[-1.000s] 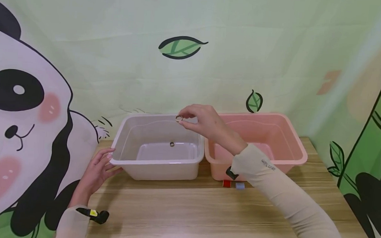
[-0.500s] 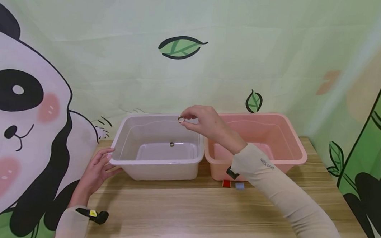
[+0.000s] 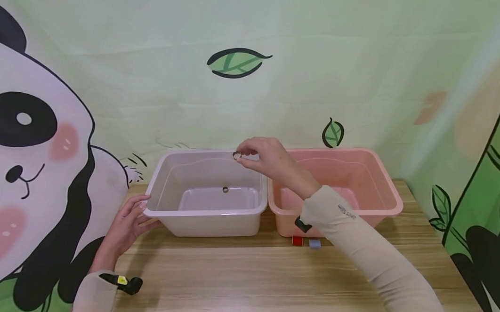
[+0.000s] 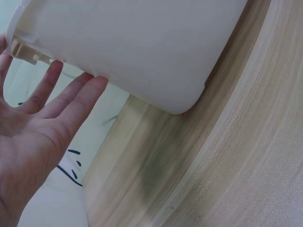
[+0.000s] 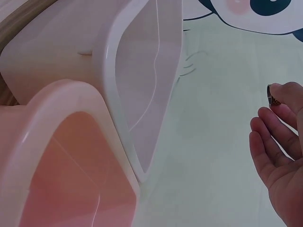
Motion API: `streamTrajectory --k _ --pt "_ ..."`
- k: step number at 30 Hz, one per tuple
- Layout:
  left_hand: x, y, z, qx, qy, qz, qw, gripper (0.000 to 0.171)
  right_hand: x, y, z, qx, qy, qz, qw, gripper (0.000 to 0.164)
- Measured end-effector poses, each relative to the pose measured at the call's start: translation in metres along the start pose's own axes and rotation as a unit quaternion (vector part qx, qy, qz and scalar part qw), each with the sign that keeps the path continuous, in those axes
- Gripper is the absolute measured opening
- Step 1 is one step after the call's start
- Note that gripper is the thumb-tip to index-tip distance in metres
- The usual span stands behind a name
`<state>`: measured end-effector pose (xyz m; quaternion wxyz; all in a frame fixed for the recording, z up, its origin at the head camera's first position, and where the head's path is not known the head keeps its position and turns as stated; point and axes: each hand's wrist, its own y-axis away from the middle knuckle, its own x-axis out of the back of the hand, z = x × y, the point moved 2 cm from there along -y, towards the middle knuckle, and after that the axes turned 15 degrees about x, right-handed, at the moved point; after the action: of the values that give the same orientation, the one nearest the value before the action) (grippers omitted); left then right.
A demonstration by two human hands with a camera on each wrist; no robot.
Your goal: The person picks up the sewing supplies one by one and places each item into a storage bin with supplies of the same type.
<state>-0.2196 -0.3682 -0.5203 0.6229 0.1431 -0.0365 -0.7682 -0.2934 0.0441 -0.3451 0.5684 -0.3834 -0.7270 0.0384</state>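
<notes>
My right hand (image 3: 271,159) pinches a small metal ring (image 3: 237,156) between thumb and fingertips, above the back rim of the whitish plastic basin (image 3: 213,214). In the right wrist view the ring (image 5: 271,95) looks dark, with a patterned band. A second small ring (image 3: 225,189) lies on the basin's floor. My left hand (image 3: 126,222) is at the basin's left front corner, one fingertip by the rim. Seen from the left wrist, its extended fingers (image 4: 78,97) touch the basin's outer side wall.
A pink basin (image 3: 336,211) stands right beside the whitish one. In front of it, a red spool (image 3: 297,241) and a pale blue spool (image 3: 314,244) sit on the wooden table (image 3: 243,283). A printed panda cloth (image 3: 173,86) hangs behind.
The ring in my right fingers has turned slightly and shifted a little to the right. My left hand stays in place at the basin.
</notes>
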Motion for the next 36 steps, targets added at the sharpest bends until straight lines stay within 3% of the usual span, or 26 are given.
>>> streamTrajectory --k 15,36 --pt "0.001 -0.001 -0.001 -0.009 -0.003 -0.004 0.9999 0.03 -0.003 -0.003 0.003 -0.026 -0.016 -0.019 0.999 0.026" --pt "-0.001 0.0 -0.002 -0.008 0.001 0.002 1.0 0.029 -0.012 -0.013 0.016 -0.042 -0.034 -0.01 0.999 0.025"
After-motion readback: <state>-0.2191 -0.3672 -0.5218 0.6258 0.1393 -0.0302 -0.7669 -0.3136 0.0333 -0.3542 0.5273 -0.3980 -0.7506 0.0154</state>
